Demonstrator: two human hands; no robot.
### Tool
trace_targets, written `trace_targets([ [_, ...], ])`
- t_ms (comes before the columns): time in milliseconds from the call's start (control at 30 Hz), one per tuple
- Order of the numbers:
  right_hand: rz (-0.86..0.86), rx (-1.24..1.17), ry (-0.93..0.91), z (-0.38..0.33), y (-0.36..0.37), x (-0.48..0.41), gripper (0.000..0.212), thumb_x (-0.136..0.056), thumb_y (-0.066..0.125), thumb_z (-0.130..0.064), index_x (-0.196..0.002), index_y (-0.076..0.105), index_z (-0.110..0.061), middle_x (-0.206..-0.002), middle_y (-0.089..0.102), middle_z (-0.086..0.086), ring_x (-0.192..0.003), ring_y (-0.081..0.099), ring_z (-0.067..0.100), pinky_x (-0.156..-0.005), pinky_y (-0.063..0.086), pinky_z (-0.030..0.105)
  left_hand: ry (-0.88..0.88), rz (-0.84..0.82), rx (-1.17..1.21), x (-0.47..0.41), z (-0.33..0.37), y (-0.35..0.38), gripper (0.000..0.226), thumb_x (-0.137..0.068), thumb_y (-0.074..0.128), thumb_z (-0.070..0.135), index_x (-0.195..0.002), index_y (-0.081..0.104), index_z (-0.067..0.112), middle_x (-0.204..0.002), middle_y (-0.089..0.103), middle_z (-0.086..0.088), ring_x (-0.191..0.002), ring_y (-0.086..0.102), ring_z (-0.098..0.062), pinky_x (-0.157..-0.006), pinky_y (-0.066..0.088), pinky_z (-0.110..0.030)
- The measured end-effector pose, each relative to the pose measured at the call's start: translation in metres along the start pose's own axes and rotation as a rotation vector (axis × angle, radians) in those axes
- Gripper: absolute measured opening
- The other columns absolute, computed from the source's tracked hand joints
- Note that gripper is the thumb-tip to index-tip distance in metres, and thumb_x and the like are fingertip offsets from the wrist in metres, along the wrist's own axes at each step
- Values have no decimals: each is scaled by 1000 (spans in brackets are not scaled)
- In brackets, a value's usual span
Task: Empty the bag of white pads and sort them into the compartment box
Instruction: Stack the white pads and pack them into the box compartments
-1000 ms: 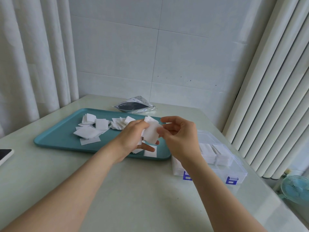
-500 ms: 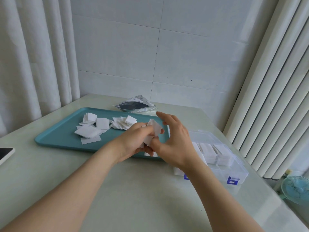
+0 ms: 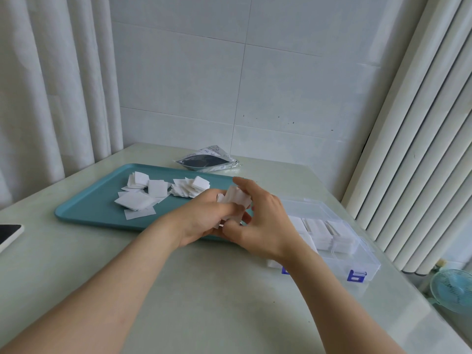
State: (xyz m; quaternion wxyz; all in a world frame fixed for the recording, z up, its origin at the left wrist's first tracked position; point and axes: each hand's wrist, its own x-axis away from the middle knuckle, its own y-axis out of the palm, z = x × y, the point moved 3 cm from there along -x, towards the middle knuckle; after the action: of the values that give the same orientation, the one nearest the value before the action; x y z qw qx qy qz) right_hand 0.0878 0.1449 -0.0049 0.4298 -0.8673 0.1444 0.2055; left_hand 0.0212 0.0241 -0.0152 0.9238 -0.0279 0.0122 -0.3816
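A small stack of white pads (image 3: 233,200) is held over the near right corner of the teal tray (image 3: 89,208). The left hand (image 3: 201,218) is curled round it and the right hand (image 3: 265,226) pinches it between thumb and fingers. Loose pads (image 3: 158,192) lie on the tray. The compartment box (image 3: 367,264) stands to its right, and the bag (image 3: 207,162) lies behind it.

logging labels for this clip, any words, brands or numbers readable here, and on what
Nothing here can be read.
Bag: small round printed marks along its edge, too small to read.
Compartment box: its blue latches carry no legible lettering.
Phone: dark screen, no text.
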Motion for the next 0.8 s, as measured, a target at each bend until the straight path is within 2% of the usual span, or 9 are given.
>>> trace_targets([
  [133,112,-162,66,3,-10,-2,56,-78,59,-24,-134,62,-32,-115,71,-15,-111,64,6,-93,54,33,18,3,-2,0,0,-1,51,-99,65,42,-127,59,0,-90,69,-8,-78,66,-23,-62,50,-31],
  [200,157,-206,67,5,-14,-4,41,-83,63,-18,-121,71,-32,-103,75,-16,-101,68,7,-88,57,37,36,-12,40,1,1,-1,68,-95,61,53,-129,57,-5,-90,68,-6,-78,65,-22,-62,49,-29],
  [300,200,-361,126,9,-15,-5,31,-79,61,-15,-104,76,-27,-94,77,-8,-90,73,17,-79,62,45,46,-42,59,3,5,2,67,-99,47,61,-118,68,0,-92,71,-7,-80,64,-21,-63,49,-29],
  [433,180,-533,177,8,-20,-6,26,-88,59,0,-97,77,-17,-91,78,2,-81,72,14,-69,55,23,-46,52,163,0,6,-1,77,-99,35,72,-106,69,3,-92,69,-16,-78,66,-25,-60,52,-34],
  [500,106,-555,169,4,-17,-5,30,-88,59,2,-100,75,-19,-95,75,10,-74,68,15,-60,53,21,-90,-14,233,0,6,1,82,-98,30,75,-111,71,5,-92,71,-13,-79,68,-26,-63,55,-34],
  [567,70,-474,131,3,-12,-3,29,-86,64,-3,-103,72,-26,-97,75,1,-81,69,12,-63,54,19,-115,-92,281,3,7,5,83,-96,29,78,-118,72,10,-92,73,-6,-79,70,-23,-69,58,-35],
  [667,76,-318,52,3,-10,-3,23,-86,72,-9,-99,73,-28,-93,74,-15,-99,67,2,-76,45,7,-24,-161,202,3,8,4,67,-98,38,72,-125,72,21,-94,67,-1,-74,61,-19,-69,55,-32],
  [733,122,-247,42,2,-13,-3,21,-85,74,-13,-98,74,-30,-92,74,-19,-102,64,1,-76,41,6,16,-143,198,2,7,3,58,-97,61,58,-128,67,10,-91,60,-10,-72,56,-19,-66,50,-30],
  [800,143,-190,62,2,-15,-2,34,-83,72,-17,-112,72,-35,-105,71,-24,-109,60,-2,-79,40,5,7,-103,242,1,3,1,49,-86,75,35,-121,64,2,-83,57,-9,-73,56,-19,-67,48,-30],
])
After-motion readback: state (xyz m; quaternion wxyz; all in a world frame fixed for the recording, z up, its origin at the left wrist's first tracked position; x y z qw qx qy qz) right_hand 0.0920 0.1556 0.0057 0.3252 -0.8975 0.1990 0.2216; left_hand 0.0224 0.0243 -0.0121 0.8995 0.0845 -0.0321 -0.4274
